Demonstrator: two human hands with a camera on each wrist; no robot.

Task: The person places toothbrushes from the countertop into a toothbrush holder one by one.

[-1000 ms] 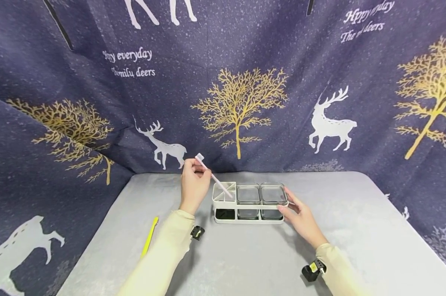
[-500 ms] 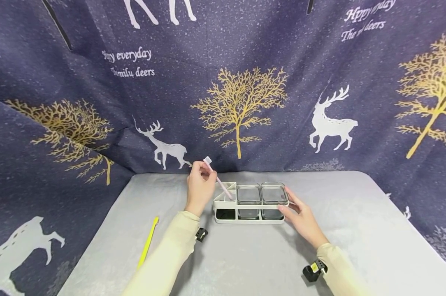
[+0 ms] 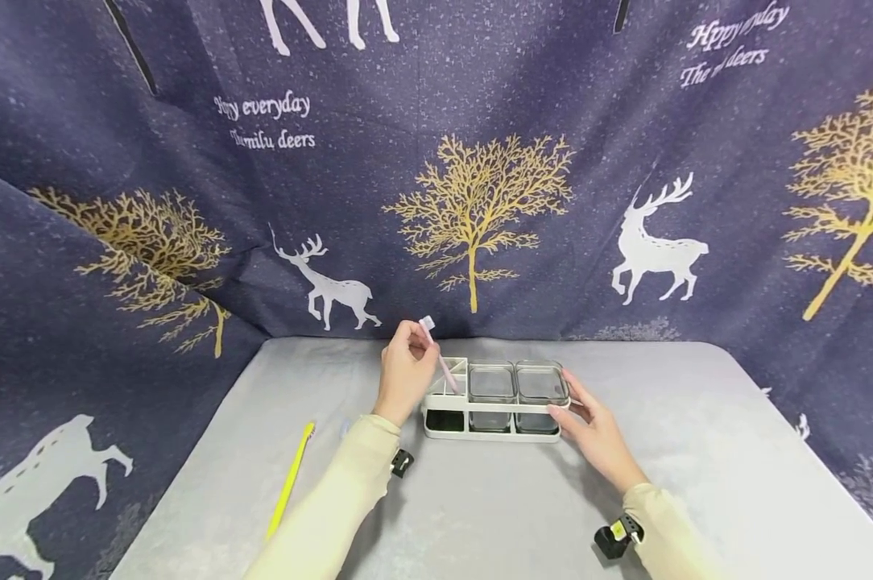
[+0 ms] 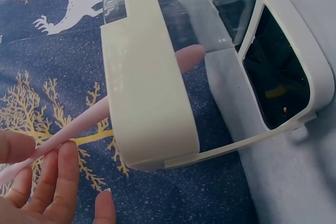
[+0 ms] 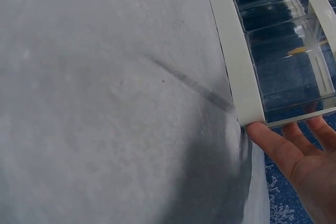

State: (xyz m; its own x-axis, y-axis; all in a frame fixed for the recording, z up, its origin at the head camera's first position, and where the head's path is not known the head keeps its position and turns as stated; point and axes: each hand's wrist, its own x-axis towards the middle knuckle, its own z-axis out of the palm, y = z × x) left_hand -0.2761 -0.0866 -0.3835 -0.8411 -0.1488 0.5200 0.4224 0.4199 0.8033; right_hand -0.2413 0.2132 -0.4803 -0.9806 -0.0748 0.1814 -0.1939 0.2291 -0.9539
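Note:
A white rack [image 3: 496, 407] with two clear square cups [image 3: 515, 385] stands at the middle of the grey table [image 3: 480, 499]. My left hand [image 3: 404, 372] pinches a pink toothbrush [image 3: 440, 364] near its head. The toothbrush handle is lowered into the rack's left compartment, bristles up. From the left wrist, the pink toothbrush [image 4: 84, 121] passes behind the rack's white wall [image 4: 147, 82], with my fingers [image 4: 50, 182] at its upper end. My right hand [image 3: 594, 429] lies with straight fingers against the rack's right end [image 5: 239, 72].
A yellow toothbrush [image 3: 289, 482] lies on the table at the left, close to my left sleeve. Dark blue cloth [image 3: 473, 161] printed with deer and gold trees hangs behind and beside the table. Bare table surface stretches in front of the rack and to the right.
My left hand has moved right and tipped the pink toothbrush more upright, its handle sinking deeper into the left compartment. The right hand has stayed at the rack's end.

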